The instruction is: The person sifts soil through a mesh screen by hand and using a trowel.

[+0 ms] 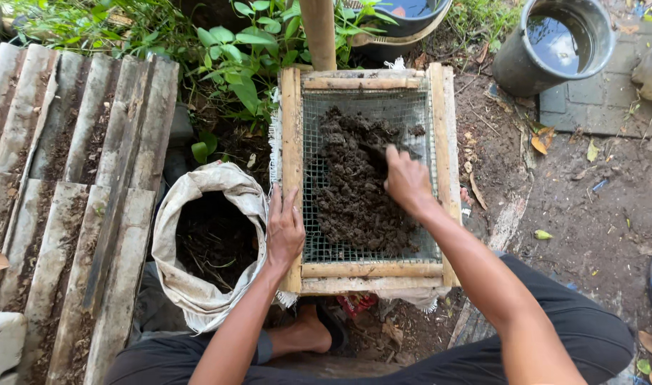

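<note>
Outdoors, a person crouches over a wooden sieve (368, 82), a square frame of pale slats with wire mesh stretched across it. A heap of dark, clumpy soil (354, 192) lies on the mesh, spread from the far edge down toward the near right corner.

Left hand (284, 229): laid flat on the left rail of the frame, fingers extended and spread along the wood, palm down. It presses on the rail rather than wrapping it; it holds nothing.

Right hand (408, 182): resting on top of the soil near the right side of the mesh, fingers curled downward into the heap. Whether it holds a clump cannot be told, as the fingertips are hidden in the soil.

Just left of the sieve stands an open white sack (197, 285), its rim rolled down, with dark material inside. The sack touches the left rail, under the left hand. Further left lies a stack of weathered roof tiles (69, 178), grey and soil-streaked.

Beyond the sieve, green leafy plants (237, 50) grow around an upright bamboo pole (319, 32). At the upper right a dark bucket (554, 43) holding water stands at the edge of grey paving, well apart from the sieve. Bare ground (589, 207) with scattered leaves extends to the right.

A bare foot (304, 335) shows below the sieve's near rail, between the person's dark trouser legs.
</note>
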